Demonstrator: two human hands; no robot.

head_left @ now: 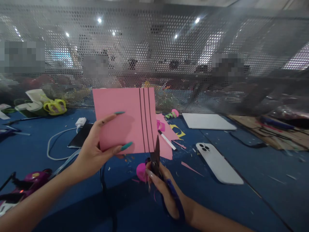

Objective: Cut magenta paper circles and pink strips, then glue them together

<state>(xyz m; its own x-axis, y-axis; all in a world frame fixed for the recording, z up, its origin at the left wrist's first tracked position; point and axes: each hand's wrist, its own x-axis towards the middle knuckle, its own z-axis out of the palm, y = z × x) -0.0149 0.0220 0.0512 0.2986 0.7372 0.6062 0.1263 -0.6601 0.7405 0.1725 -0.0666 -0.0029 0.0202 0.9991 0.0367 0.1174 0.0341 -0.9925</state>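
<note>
My left hand (101, 140) grips a sheet of pink paper (118, 129) at its lower left and holds it upright above the table. Three dark lines run down the sheet near its right edge. In my right hand (166, 190) is a pair of scissors (156, 154) with dark blue handles, blades pointing up. The blades are at the sheet's lower right corner, close to the outermost line. Whether they touch the paper I cannot tell. Behind the sheet lie more pink paper (166, 151) and a white marker (167, 140) with dark ends.
A white phone (219, 164) and a white flat board (209, 121) lie on the right of the blue table (212, 206). Cardboard (270, 132) is farther right. A charger with cable (80, 122) and a purple object (35, 177) are left. A perforated metal screen (154, 42) stands behind.
</note>
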